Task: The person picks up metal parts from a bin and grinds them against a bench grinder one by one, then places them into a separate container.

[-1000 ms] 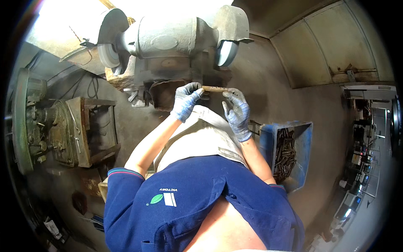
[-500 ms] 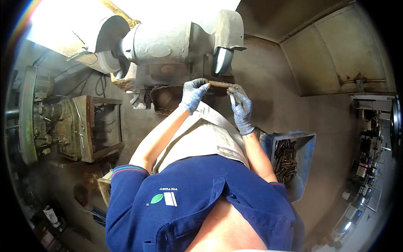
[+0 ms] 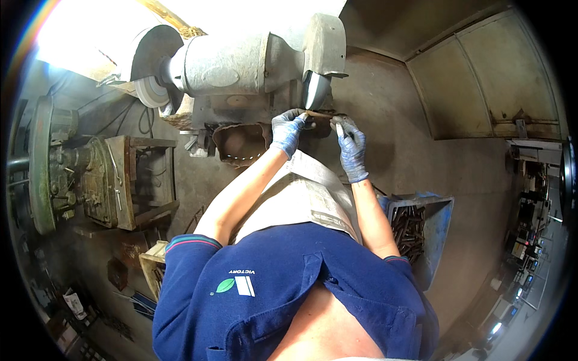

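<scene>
the rod [image 3: 320,114] sits crosswise between the two gloved hands, right under the lower edge of the grinding wheel [image 3: 315,93] on the person's right; wheel and rod are so near each other that i cannot tell whether they touch. the left hand [image 3: 288,130] has thumb and fingers clamped on one end, just beside the wheel, and the right hand [image 3: 349,146] pinches the other end between its fingertips. beyond the right hand there is open room over the bare floor [image 3: 400,150], out to the tall metal panels [image 3: 481,84]. the left hand has less: the rusty bin [image 3: 242,160] stands near it, its ragged rim below the grinder [image 3: 226,67]. near the right forearm, the blue crate [image 3: 439,231] holds a heap of dark metal pieces [image 3: 408,231] (all much of a size, from what i can see). the floor is grey-brown and dusty-looking. well off to the person's left stands a green machine [image 3: 99,180] beside an open metal frame [image 3: 147,180], and bright light pours in behind the grinder. a pale apron [image 3: 301,189] covers the person's lap.
</scene>
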A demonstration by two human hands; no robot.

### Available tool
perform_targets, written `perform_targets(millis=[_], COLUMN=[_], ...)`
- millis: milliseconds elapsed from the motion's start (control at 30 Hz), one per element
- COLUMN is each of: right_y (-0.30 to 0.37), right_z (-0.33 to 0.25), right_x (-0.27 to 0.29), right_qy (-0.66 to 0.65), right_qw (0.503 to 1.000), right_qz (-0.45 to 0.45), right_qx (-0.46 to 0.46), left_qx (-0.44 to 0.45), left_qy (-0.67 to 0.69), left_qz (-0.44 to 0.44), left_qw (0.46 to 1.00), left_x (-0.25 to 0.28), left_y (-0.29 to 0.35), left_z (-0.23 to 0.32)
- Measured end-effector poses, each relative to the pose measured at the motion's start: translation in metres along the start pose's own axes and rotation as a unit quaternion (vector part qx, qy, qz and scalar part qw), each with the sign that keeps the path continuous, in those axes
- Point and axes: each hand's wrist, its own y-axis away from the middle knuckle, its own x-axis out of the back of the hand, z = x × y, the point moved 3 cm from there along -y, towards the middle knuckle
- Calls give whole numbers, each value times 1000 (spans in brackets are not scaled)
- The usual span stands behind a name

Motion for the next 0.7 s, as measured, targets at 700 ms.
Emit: perform_targets(millis=[700], right_y=[-3], right_z=[26], right_x=[-38], right_qy=[-39], right_qw=[999], right_qz=[-21], right_qx=[-14], left_qx=[19], left_qy=[-54], left_qz=[57], left_qw=[997], left_x=[29], left_y=[-8], left_z=[22])
